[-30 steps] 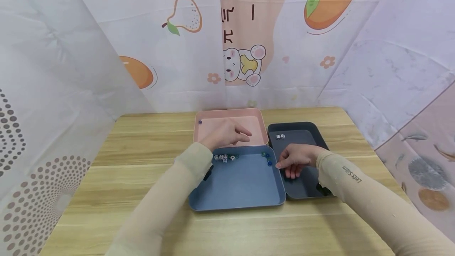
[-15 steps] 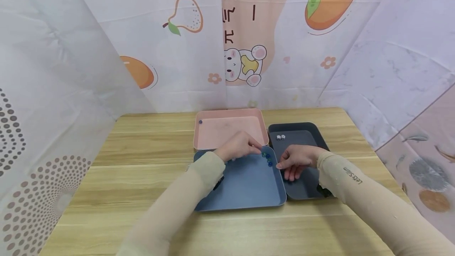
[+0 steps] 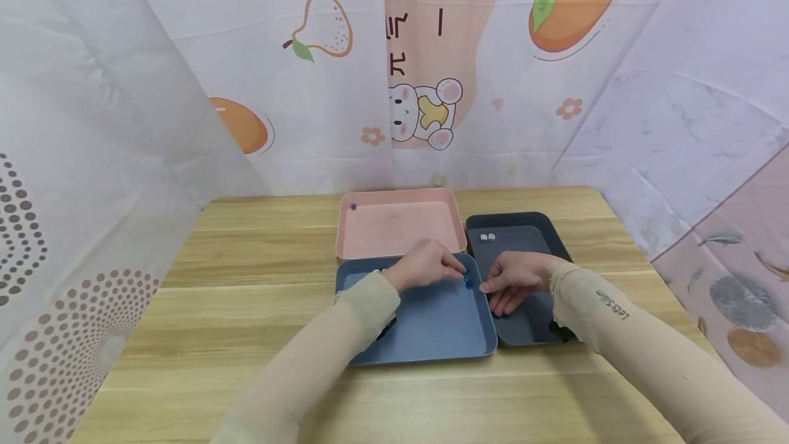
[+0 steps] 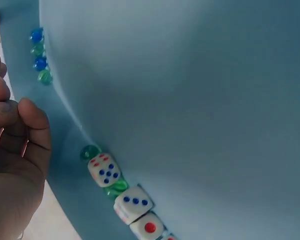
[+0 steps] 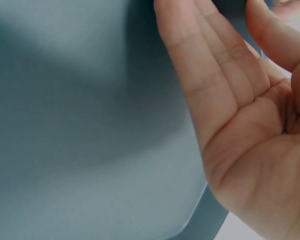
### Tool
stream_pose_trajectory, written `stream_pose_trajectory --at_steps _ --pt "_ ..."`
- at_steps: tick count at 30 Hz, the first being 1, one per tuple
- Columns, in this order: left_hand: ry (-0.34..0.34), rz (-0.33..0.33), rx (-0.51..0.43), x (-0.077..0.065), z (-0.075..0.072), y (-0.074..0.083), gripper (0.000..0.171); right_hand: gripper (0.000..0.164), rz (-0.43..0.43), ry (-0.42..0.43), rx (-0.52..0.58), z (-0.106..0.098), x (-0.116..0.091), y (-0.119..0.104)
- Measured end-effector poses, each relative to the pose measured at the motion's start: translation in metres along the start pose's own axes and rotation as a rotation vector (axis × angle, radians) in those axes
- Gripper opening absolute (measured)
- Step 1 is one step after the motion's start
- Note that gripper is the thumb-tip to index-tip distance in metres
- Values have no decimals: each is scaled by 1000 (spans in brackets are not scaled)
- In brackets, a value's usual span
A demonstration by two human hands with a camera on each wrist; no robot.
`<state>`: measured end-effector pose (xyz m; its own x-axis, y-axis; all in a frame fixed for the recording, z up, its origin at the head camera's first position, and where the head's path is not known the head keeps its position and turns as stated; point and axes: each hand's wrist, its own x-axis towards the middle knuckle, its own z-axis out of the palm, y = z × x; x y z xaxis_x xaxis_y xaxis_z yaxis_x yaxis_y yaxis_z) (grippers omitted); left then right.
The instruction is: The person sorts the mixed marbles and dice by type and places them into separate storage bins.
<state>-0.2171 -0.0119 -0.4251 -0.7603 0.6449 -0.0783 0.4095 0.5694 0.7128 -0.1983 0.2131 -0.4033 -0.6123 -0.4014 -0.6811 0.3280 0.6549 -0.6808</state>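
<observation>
In the head view my left hand (image 3: 425,268) reaches over the far right corner of the blue tray (image 3: 431,334), its fingertips beside several glass marbles (image 3: 469,284). The left wrist view has the blue and green marbles (image 4: 40,63) lined up along the tray wall, with the hand (image 4: 20,150) to one side, holding nothing visible. Further along that wall, white dice (image 4: 104,169) lie among green marbles. My right hand (image 3: 520,274) hovers over the dark tray (image 3: 530,324), thumb near the rim shared with the blue tray. Its fingers (image 5: 205,75) extend loosely, with nothing seen in them.
Behind the blue tray stands a pink tray (image 3: 401,221) with one blue marble (image 3: 354,207) in its far left corner. Two dice (image 3: 487,238) lie at the far end of the dark tray. All three trays stand close together on the wooden table (image 3: 246,273).
My left hand has moved from over the pink tray forward and right to the marbles in the blue tray. The marble in the pink tray has rolled slightly. The right hand stays put.
</observation>
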Motion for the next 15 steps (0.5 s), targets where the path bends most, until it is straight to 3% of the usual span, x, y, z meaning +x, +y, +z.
stream_pose_trajectory --at_steps 9,15 --pt "-23 1 -12 3 11 4 16 27 0 -7 11 0 0 0" --pt "-19 14 39 6 16 4 15 28 -2 -7 11 1 1 1"
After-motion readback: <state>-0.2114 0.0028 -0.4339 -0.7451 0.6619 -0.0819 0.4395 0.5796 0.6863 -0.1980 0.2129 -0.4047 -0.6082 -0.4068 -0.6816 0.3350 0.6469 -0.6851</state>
